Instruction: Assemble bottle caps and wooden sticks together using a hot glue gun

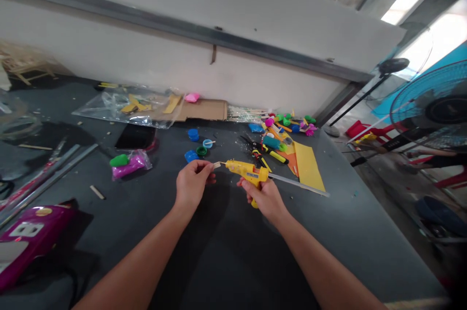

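Note:
My right hand (pixel 265 196) is wrapped round the handle of a yellow hot glue gun (pixel 242 170), whose nozzle points left. A long translucent glue stick (pixel 301 184) juts out of its back end. My left hand (pixel 194 181) pinches a small pale piece (pixel 217 165), perhaps wood, right at the nozzle tip; whether they touch I cannot tell. Just beyond the hands stand blue bottle caps (pixel 193 135), a green cap (pixel 201 151) and a light blue cap (pixel 207 143) with a small stick across it.
Pliers (pixel 275 153) and yellow sheets (pixel 309 166) lie to the right, with colourful small pieces behind. On the left are a phone (pixel 134 136), a bag of purple clay (pixel 131 164), metal strips (pixel 54 178) and a magenta power strip (pixel 34 237). A fan (pixel 438 105) stands beyond the table.

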Demonstrator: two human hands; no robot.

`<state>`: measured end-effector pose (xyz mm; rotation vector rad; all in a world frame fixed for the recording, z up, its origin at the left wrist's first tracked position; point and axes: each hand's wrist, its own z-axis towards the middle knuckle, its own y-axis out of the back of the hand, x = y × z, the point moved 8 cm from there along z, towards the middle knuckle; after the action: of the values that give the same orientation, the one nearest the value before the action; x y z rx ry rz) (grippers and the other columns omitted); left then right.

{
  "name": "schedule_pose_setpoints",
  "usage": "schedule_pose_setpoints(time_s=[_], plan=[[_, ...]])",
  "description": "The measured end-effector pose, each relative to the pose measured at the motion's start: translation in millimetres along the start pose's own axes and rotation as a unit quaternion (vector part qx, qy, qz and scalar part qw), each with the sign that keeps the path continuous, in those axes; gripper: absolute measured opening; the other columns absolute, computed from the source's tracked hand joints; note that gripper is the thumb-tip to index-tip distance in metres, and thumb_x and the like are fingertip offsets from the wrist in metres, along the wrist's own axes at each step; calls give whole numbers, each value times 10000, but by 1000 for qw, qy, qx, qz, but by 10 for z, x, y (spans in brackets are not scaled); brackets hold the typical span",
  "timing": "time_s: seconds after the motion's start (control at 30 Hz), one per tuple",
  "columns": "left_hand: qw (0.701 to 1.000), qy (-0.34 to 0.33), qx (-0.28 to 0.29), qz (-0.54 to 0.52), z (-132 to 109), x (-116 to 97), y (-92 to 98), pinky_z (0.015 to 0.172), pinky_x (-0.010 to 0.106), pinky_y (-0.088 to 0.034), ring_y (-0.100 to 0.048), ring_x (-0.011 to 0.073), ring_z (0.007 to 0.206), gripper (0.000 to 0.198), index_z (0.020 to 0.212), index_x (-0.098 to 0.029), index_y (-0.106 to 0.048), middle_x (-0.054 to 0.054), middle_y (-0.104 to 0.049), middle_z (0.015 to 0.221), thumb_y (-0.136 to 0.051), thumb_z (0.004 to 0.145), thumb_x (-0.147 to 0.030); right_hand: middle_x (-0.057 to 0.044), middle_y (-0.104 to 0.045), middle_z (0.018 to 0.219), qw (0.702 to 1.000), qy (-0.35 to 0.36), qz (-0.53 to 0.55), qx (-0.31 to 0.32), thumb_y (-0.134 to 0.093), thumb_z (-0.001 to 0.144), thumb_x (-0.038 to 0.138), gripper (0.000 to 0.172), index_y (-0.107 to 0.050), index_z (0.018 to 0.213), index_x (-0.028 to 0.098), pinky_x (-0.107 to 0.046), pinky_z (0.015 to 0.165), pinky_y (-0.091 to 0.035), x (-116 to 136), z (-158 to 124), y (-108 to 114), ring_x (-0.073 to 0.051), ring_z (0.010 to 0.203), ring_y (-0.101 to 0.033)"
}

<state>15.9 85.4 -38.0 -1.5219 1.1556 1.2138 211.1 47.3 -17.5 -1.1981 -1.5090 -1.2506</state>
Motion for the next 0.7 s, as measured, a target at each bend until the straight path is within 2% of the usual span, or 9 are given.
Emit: schedule_pose_setpoints(time_s=[0.23,0.57,0.7], plan=[[1000,-4,-11,3,3,-17,13,534,275,-560,-611,120,555,193,780,-155,-617,-1,-614,674,-658,680,-315,-51,-660,788,995,52,-86,-12,-543,788,470,342,-621,895,154,-216,438,-430,-93,28,31,-92,481,-514],[1000,-6,-11,-3,-26,-71,-6,550,256,-553,-609,109,532,177,763,-150,-614,-12,-612,639,-668,676,-295,-54,-686,798,983,108,-149,-26,-504,823,441,312,-644,901,173,-250,532,-488,13,26,33,-152,603,-609],[1000,-13,-6,-6,-39,-91,-18,574,271,-558,-615,114,544,180,770,-150,-618,-10,-619,648,-672,674,-293,-50,-673,738,976,119,-177,-31,-504,825,430,314,-652,938,177,-256,541,-491,46,7,28,-175,634,-625]])
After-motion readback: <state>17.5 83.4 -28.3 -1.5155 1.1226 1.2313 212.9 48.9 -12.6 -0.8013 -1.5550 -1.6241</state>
